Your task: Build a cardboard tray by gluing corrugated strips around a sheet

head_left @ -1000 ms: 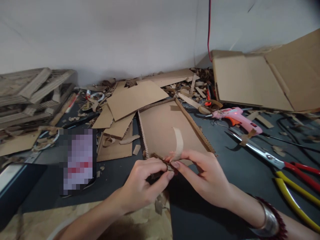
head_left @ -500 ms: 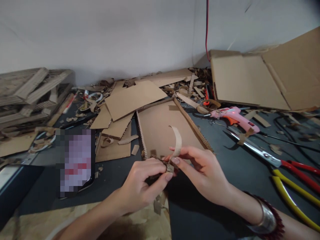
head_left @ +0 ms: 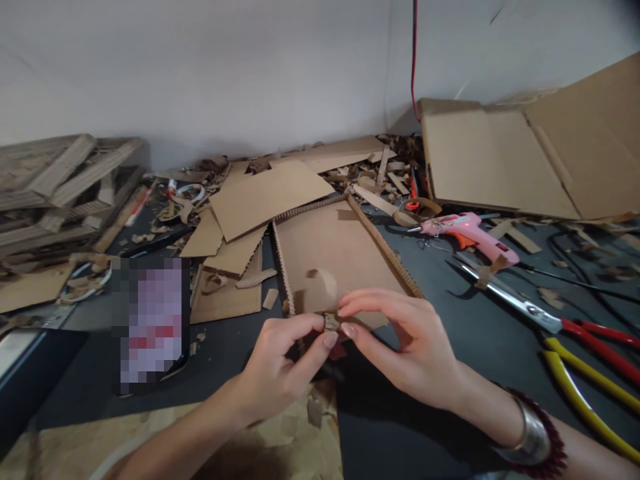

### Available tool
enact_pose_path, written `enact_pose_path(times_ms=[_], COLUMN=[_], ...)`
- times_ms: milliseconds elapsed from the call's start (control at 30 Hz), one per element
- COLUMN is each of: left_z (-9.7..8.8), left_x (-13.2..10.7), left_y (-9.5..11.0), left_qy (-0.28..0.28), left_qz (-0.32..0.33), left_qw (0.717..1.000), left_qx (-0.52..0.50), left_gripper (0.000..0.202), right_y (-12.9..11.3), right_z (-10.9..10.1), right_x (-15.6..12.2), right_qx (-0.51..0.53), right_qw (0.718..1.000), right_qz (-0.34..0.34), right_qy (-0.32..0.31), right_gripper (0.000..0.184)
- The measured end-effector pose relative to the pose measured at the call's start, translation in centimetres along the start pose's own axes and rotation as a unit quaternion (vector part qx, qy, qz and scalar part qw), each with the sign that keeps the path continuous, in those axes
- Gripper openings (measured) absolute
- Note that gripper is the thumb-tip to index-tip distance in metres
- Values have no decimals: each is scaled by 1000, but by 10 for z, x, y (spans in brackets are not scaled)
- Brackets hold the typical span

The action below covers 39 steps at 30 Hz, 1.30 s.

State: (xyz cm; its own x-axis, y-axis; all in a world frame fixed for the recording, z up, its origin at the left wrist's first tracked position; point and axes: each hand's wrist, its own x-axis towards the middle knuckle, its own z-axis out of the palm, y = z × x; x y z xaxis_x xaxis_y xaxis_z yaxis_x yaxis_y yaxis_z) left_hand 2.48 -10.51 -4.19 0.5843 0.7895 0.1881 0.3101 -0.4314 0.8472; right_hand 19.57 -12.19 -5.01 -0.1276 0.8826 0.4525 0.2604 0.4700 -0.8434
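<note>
Between left hand (head_left: 280, 360) fingertips (head_left: 329, 341), cardboard strip (head_left: 324, 293)

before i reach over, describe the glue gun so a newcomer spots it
Find the big folded cardboard by the wall, far right. In front of it on the dark table lies the glue gun. Its pink body and orange trigger set it apart from the red-handled scissors.
</note>
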Motion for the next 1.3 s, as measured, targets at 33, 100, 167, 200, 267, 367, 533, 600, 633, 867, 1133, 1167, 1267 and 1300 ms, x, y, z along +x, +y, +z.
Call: enact_pose_path(times_ms=[33, 100, 167, 200, 267, 367, 533, 600, 633, 867, 1133, 1167, 1267, 1300], left_z=[0, 0, 0, 0, 0, 0, -1, -1, -1, 1, 1, 1, 1, 1], left_x=[0, 0, 0, 0, 0, 0, 0, 0, -1, -1, 0, 0, 0, 0], left_y=[0, 0, 0, 0, 0, 0, 0, 0, 0, 0, -2, -2, -1, -1], left_qy=[-1, -3, -1, 2, 12, 21, 20, 19, 17, 8, 7, 9, 11, 9], left_qz=[6, 17, 25, 30, 41, 55, 69, 68, 66, 54, 47, 49, 53, 53], left_qw=[1000, 1000, 1000, 1000, 999, 998, 996, 996, 995, 994, 995, 995, 995, 995], left_qx=[-3, -9, -2, 5, 21, 36, 52, 63, 69, 98, 92, 92, 89, 87], left_gripper=[17, 14, 14, 15, 15, 14, 11, 13, 15, 20, 21, 20, 18, 18], right_y=[-1, -2, -2, -2, -2, -3, -2, -1, -1, 1, 3, 3, 2, 2], right_z=[0, -1, -1, -1, -1, -2, -2, -2, -1, -1, 0, 0, -2, -2], right_x=[0, 1, 2, 2, 3, 3, 2, 2, 1, 0, 0, 0, 0, 0], right_qx=[-10, -22, -26, -27, -26, -19, -32, -47, -54, -66, -80, -82, -78, -75], right_qw=[1000, 999, 999, 999, 999, 999, 998, 996, 994, 992, 992, 992, 992, 992], right_qz=[-13, -24, -27, -29, -37, -45, -53, -80, -94, -105, -97, -97, -97, -97], right_qy=[-6, -8, -5, -4, -6, -15, -22, -18, -15, -29, -12, -9, -3, -1], right_gripper=[15, 14, 13, 12, 12, 14, 13, 12, 11, 8, 7, 7, 8, 9])
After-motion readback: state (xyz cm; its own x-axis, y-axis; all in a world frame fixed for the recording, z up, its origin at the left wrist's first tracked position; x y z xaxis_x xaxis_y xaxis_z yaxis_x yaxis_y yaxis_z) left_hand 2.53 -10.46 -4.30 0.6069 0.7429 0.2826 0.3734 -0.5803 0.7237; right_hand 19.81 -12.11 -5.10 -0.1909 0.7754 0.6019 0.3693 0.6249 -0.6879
